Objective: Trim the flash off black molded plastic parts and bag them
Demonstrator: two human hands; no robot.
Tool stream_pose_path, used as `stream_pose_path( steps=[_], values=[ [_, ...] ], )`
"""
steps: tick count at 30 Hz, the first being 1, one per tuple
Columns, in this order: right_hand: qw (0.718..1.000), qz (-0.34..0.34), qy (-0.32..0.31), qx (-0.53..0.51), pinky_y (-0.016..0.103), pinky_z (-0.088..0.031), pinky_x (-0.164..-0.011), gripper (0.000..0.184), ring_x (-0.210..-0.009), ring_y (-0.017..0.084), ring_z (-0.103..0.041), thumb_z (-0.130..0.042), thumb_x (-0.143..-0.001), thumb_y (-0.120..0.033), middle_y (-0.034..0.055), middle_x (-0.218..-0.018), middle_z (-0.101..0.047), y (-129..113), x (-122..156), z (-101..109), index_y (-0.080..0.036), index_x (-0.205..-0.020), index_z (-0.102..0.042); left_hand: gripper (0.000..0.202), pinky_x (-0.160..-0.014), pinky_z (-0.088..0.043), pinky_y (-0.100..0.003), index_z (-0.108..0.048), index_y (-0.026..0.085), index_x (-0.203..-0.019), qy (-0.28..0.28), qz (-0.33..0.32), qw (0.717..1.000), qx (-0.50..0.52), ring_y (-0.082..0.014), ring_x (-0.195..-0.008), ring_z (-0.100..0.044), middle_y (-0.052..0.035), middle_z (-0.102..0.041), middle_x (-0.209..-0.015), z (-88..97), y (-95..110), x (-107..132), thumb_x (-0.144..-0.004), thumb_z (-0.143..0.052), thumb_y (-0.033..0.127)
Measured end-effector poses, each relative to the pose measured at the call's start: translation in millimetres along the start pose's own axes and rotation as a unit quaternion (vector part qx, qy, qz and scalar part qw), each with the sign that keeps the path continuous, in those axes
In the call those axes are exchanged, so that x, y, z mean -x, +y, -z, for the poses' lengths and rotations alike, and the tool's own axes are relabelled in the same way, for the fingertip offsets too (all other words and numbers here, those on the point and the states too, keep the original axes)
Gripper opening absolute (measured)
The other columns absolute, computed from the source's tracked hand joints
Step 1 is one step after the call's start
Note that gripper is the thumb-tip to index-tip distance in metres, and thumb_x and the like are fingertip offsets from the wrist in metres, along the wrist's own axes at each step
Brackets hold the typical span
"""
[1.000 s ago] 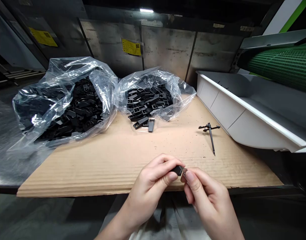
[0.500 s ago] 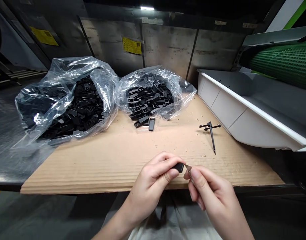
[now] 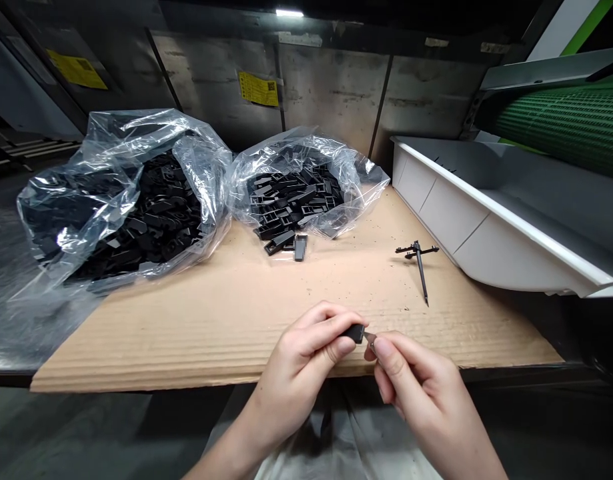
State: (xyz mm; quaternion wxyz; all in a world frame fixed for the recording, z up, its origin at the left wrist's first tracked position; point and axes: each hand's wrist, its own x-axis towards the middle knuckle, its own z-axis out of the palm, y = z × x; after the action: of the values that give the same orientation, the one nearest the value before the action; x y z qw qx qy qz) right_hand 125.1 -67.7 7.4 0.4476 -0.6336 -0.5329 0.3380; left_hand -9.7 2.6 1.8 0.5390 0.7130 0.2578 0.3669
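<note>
Left hand [image 3: 306,350] and right hand [image 3: 419,373] are bare, with short thumbnails [image 3: 347,346]. Both forearms [image 3: 236,437] are uncovered where they show. Pale greyish clothing [image 3: 371,430], creased in soft folds, shows between them.

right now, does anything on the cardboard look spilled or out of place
A few black parts lie at the mouth of the right bag, off its heap, and dark specks dot the cardboard like debris. A black branched piece sits alone near the white tray. No damage is apparent.
</note>
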Motion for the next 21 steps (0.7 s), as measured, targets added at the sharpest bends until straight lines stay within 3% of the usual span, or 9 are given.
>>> stream_pose_path(
  steps=[6,11,16,21],
  values=[
    [0.998,0.054,-0.036,0.0,0.019,-0.029,-0.045,0.035,-0.045,0.007,-0.037,-0.038,-0.087,-0.03,-0.0052,-0.049,-0.038,0,3,-7,-0.019,-0.054,-0.037,0.021,-0.077,-0.039,-0.018,-0.064,0.02,-0.095,0.005,0.003,1.0,0.006,-0.0148,-0.089,-0.053,-0.0023,-0.057,-0.093,-0.4,-1,-2,-0.084,-0.049,0.011],
    [0.999,0.016,0.03,0.013,0.019,-0.033,-0.044,0.035,-0.044,0.007,-0.04,-0.039,-0.087,-0.035,-0.0041,-0.051,-0.043,3,4,1,-0.019,-0.058,-0.048,0.021,-0.079,-0.038,-0.018,-0.064,0.019,-0.096,0.001,0.004,1.0,0.003,-0.0144,-0.089,-0.053,-0.0019,-0.057,-0.092,-0.2,-1,-2,-0.085,-0.048,0.012],
    [0.994,0.077,0.082,0.007,0.021,-0.043,-0.062,0.019,-0.072,0.014,-0.056,-0.046,-0.085,-0.028,0.0018,-0.074,-0.055,6,5,3,-0.022,-0.087,-0.064,0.015,-0.079,-0.04,-0.021,-0.064,0.02,-0.093,0.025,0.049,0.998,0.038,-0.0166,-0.09,-0.054,-0.0017,-0.061,-0.092,-0.9,-2,0,-0.081,-0.056,0.015],
    [0.986,0.126,0.105,0.008,0.021,-0.041,-0.058,0.019,-0.066,0.013,-0.055,-0.047,-0.084,-0.021,0.0004,-0.068,-0.052,6,8,-6,-0.025,-0.086,-0.066,0.01,-0.073,-0.043,-0.017,-0.062,0.02,-0.086,0.048,0.088,0.987,0.125,-0.0137,-0.082,-0.055,0.0011,-0.061,-0.085,-1.5,-4,4,-0.076,-0.061,0.015]
  ],
)
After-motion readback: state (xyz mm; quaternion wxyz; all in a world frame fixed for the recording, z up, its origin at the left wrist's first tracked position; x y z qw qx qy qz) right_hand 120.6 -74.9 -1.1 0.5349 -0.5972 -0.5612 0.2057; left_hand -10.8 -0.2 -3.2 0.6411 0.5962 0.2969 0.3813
